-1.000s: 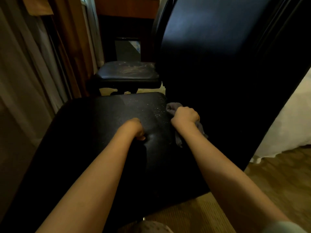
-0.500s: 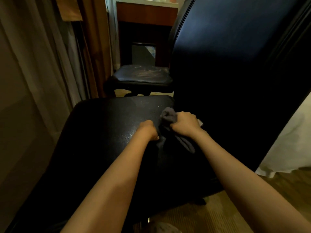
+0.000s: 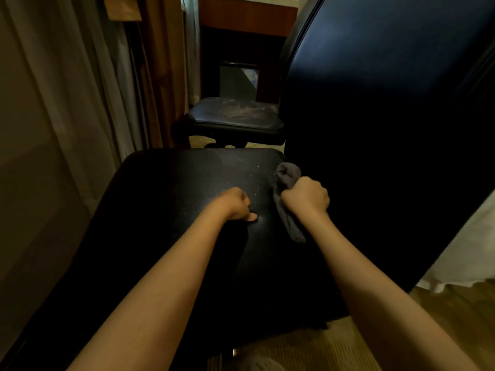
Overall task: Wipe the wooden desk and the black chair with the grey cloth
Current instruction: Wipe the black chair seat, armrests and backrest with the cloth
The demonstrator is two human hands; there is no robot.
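The black chair seat (image 3: 171, 210) fills the middle of the view, with its tall black backrest (image 3: 388, 116) rising on the right. My right hand (image 3: 305, 196) grips the bunched grey cloth (image 3: 288, 178) at the seat's far right, close to the backrest; a tail of cloth hangs down toward me. My left hand (image 3: 235, 204) is curled into a fist and rests on the seat, thumb touching the surface, holding nothing. Pale specks dot the seat in front of the cloth. The wooden desk (image 3: 246, 17) shows at the top, behind the chair.
A dusty black armrest pad (image 3: 235, 116) sits beyond the seat. Curtains (image 3: 67, 103) hang along the left. A white bed cover (image 3: 460, 258) lies at the right edge, and patterned carpet (image 3: 321, 352) shows below the seat.
My right hand with the cloth has pulled away from my left hand toward the backrest. My left hand stays on the seat.
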